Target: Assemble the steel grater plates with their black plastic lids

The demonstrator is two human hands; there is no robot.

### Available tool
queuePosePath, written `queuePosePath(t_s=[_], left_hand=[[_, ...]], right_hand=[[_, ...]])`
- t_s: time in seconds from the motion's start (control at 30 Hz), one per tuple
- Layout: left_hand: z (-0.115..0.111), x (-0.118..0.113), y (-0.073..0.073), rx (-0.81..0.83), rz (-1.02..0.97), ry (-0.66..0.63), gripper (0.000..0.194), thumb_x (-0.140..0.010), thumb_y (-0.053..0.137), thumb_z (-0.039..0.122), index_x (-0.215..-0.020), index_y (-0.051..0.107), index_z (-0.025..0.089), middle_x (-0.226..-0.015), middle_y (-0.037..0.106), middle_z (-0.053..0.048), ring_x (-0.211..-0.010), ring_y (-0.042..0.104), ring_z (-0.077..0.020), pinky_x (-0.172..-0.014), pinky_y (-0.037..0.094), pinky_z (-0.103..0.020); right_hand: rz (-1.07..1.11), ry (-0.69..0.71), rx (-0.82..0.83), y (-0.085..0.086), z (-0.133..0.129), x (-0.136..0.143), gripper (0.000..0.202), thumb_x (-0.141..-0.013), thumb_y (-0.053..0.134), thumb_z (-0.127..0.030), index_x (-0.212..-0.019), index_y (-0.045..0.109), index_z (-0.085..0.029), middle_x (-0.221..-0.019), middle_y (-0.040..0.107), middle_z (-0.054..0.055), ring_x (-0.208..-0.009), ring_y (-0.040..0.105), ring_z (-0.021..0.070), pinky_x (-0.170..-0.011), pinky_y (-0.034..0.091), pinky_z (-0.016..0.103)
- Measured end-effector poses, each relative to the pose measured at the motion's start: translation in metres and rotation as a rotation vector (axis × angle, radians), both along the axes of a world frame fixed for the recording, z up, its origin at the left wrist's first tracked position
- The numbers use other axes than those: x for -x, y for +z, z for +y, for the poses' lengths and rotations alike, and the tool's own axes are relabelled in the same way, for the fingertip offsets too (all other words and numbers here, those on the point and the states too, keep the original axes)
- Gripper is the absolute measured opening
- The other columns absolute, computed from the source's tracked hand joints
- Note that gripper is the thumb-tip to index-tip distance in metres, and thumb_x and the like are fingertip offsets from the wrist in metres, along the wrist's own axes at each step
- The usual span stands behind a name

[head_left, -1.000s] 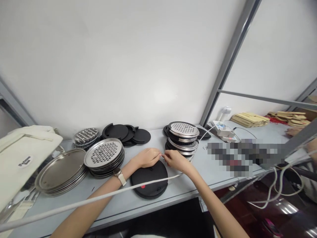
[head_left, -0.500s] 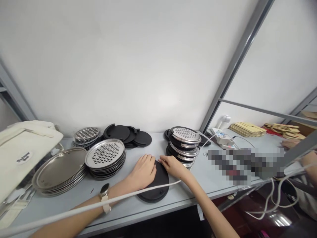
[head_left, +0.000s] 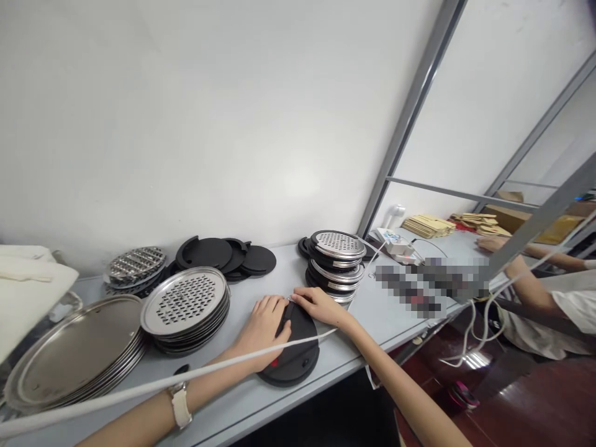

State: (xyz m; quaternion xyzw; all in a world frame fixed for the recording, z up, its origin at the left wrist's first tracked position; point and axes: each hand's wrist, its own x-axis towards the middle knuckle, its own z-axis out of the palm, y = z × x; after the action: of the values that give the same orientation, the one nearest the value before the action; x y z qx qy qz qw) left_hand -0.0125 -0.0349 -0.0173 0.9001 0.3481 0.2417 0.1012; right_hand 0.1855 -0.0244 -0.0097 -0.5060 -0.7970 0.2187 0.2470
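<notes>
A round black plastic disc (head_left: 302, 347) lies flat near the table's front edge, with a raised strip and a small dark knob on its face. My left hand (head_left: 263, 330) holds its left side, fingers over the far rim and thumb lower on the face. A red spot shows beneath that palm. At the far edge my right hand (head_left: 320, 307) pinches the rim, its fingertips close to the left fingers; a tiny shiny bit between them is too small to name. Left of my hands stand perforated metal grater plates (head_left: 186, 303) in a stack.
Plain metal plates (head_left: 79, 351) are piled at left. Black round parts (head_left: 207, 256) lie behind, beside ridged metal discs (head_left: 137, 264). Graters in black holders (head_left: 336, 273) stand at right. A white cord (head_left: 223, 362) crosses my forearms. Another person's arm (head_left: 526, 276) rests far right.
The view has turned rightward, so the table's things sit further left. My left thumb has spread away from its fingers, and a red spot on the disc now shows. Both hands stay on the disc.
</notes>
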Motion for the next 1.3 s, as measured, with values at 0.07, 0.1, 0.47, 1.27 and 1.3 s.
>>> queuePosePath(t_s=[0.07, 0.1, 0.47, 1.27, 1.3], left_hand=[[-0.0008, 0.0002, 0.0009, -0.003, 0.004, -0.001, 0.024, -0.088, 0.043, 0.025, -0.111, 0.049, 0.020, -0.108, 0.054, -0.007, -0.103, 0.048, -0.0231, -0.091, 0.040, -0.041], [-0.0010, 0.0003, 0.0013, -0.006, 0.008, -0.003, 0.023, -0.088, 0.043, 0.024, -0.109, 0.049, 0.020, -0.108, 0.054, -0.007, -0.102, 0.048, -0.0230, -0.091, 0.040, -0.041], [-0.0003, 0.0004, 0.0031, -0.018, 0.044, -0.025, 0.022, -0.089, 0.041, 0.024, -0.109, 0.049, 0.019, -0.106, 0.053, -0.007, -0.100, 0.047, -0.0228, -0.089, 0.040, -0.040], [0.0000, 0.0007, -0.0004, -0.013, 0.073, -0.023, 0.035, -0.090, 0.039, 0.029, -0.123, 0.046, 0.020, -0.119, 0.052, -0.009, -0.111, 0.045, -0.0238, -0.097, 0.038, -0.043], [-0.0002, 0.0006, -0.0002, -0.013, 0.074, -0.020, 0.036, -0.090, 0.039, 0.029, -0.124, 0.046, 0.020, -0.120, 0.052, -0.009, -0.111, 0.045, -0.0238, -0.097, 0.037, -0.043]], right_hand=[[0.021, -0.008, 0.009, -0.0015, 0.0001, 0.0001, 0.038, -0.096, 0.034, -0.038, -0.065, 0.042, -0.018, -0.060, 0.038, -0.005, -0.059, 0.038, 0.0104, -0.058, 0.030, 0.021], [0.028, -0.017, 0.011, -0.0026, 0.0002, 0.0005, 0.038, -0.096, 0.034, -0.038, -0.065, 0.042, -0.018, -0.060, 0.037, -0.005, -0.059, 0.038, 0.0104, -0.058, 0.030, 0.021], [-0.035, -0.071, -0.083, -0.0072, -0.0007, 0.0061, 0.036, -0.096, 0.035, -0.032, -0.066, 0.049, -0.018, -0.059, 0.045, -0.004, -0.058, 0.043, 0.0109, -0.060, 0.030, 0.022], [-0.053, -0.065, -0.118, -0.0081, -0.0041, 0.0088, 0.033, -0.098, 0.033, -0.033, -0.074, 0.052, -0.020, -0.060, 0.049, -0.002, -0.057, 0.046, 0.0122, -0.059, 0.032, 0.021], [-0.057, -0.071, -0.113, -0.0084, -0.0040, 0.0090, 0.033, -0.098, 0.033, -0.033, -0.074, 0.052, -0.020, -0.061, 0.049, -0.002, -0.057, 0.047, 0.0122, -0.060, 0.032, 0.021]])
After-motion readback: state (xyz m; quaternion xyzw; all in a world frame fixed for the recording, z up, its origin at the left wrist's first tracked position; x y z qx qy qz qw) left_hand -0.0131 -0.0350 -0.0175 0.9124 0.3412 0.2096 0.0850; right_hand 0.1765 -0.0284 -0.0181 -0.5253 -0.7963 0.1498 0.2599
